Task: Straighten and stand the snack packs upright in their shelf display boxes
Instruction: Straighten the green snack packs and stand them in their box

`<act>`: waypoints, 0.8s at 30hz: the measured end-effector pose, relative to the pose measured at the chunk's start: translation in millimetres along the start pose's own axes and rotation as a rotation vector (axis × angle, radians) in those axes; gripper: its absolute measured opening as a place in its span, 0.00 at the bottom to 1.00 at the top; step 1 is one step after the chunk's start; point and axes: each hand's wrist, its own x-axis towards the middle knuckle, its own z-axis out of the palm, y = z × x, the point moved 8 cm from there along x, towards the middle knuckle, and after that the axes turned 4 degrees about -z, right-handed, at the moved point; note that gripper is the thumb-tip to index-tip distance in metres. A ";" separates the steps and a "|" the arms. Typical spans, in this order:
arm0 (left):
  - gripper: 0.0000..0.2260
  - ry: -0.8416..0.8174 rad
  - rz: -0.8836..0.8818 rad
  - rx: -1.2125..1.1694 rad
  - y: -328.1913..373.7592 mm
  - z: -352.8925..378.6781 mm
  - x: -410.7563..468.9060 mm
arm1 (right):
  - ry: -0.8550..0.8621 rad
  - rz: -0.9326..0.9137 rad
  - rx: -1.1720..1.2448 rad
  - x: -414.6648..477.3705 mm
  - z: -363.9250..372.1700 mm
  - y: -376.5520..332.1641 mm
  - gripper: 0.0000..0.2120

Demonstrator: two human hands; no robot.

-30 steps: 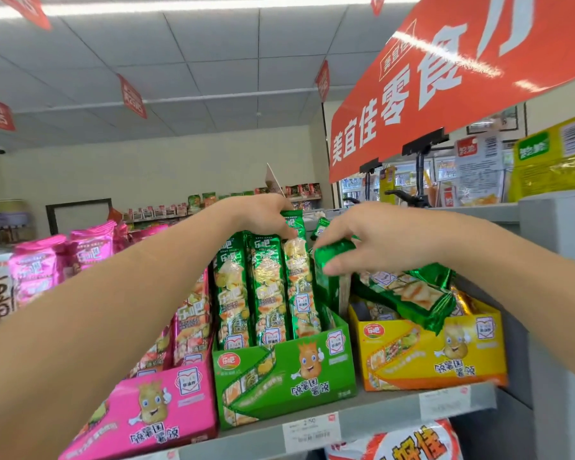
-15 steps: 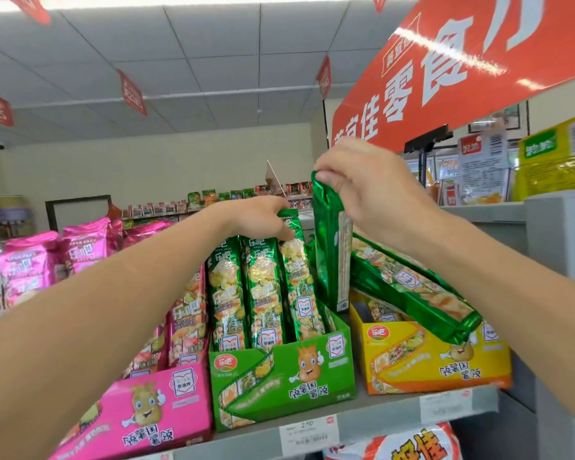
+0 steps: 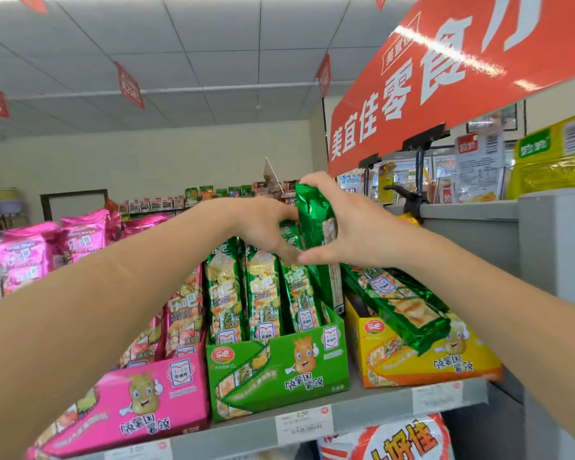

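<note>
Two bare hands meet over a shop shelf (image 3: 362,406) of snacks, seen from the person's own eye level. The right hand (image 3: 356,227) grips a long green pack (image 3: 312,210), with fingers curled over its top end and the thumb pressed lower against its side. This pack stands upright and edge-on, its lower end inside the right-hand corner of the green box (image 3: 279,370). The left hand (image 3: 263,227) reaches in from the left, its fingers curled over the tops of the standing packs (image 3: 226,293) in the same box and its thumb pointing down in front of them. The two thumb tips touch or nearly touch. The standing packs form an upright row of at least three, faces forward.

Just to the right sits a yellow box (image 3: 429,363). Several more green packs, the fallen packs (image 3: 402,303), lie tilted across its open top, sloping down to the right over its front edge. Just to the left sits a pink box (image 3: 130,403), holding pink packs (image 3: 183,310) that lean slightly.

All three boxes rest side by side on the grey shelf, which carries a white price tag (image 3: 304,423) on its front edge below the green box. A large red banner (image 3: 445,78) with white Chinese lettering hangs overhead on the right.
</note>
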 end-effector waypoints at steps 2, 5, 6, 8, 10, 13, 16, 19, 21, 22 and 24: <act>0.37 0.031 0.046 0.053 8.2 -1.0 -2.0 | 0.009 -0.003 -0.026 -6.6 5.1 2.4 0.49; 0.33 0.168 0.084 0.118 15.1 -9.3 -1.5 | 0.081 -0.023 -0.009 -12.0 4.5 0.5 0.53; 0.28 0.242 0.100 0.127 16.0 -14.3 -1.9 | 0.126 -0.029 -0.005 -13.6 1.6 0.3 0.54; 0.27 0.332 0.140 0.086 15.7 -20.0 -4.9 | 0.243 -0.029 0.037 -17.2 -7.0 2.3 0.53; 0.39 0.310 0.158 0.083 11.9 -12.9 -4.1 | 0.306 0.016 0.109 -18.3 -10.7 9.0 0.52; 0.43 0.258 0.105 0.111 4.2 -6.6 -3.0 | 0.220 0.145 0.091 -13.4 -5.4 22.3 0.47; 0.39 0.195 0.184 -0.366 7.4 -22.4 -14.8 | 0.133 0.176 0.011 -9.9 -3.0 23.6 0.39; 0.35 0.143 0.322 -0.727 22.7 -34.2 -30.4 | 0.096 0.221 -0.105 -11.2 -2.7 18.2 0.45; 0.29 0.174 0.368 -0.659 36.1 -35.0 -35.2 | 0.046 0.245 -0.254 -14.3 -4.0 11.8 0.46; 0.26 0.202 0.362 -0.619 37.7 -35.4 -34.9 | -0.003 0.240 -0.387 -16.9 -4.6 8.1 0.44; 0.23 0.236 0.334 -0.599 35.2 -37.9 -36.6 | -0.187 0.309 -0.663 -26.2 -3.6 15.4 0.49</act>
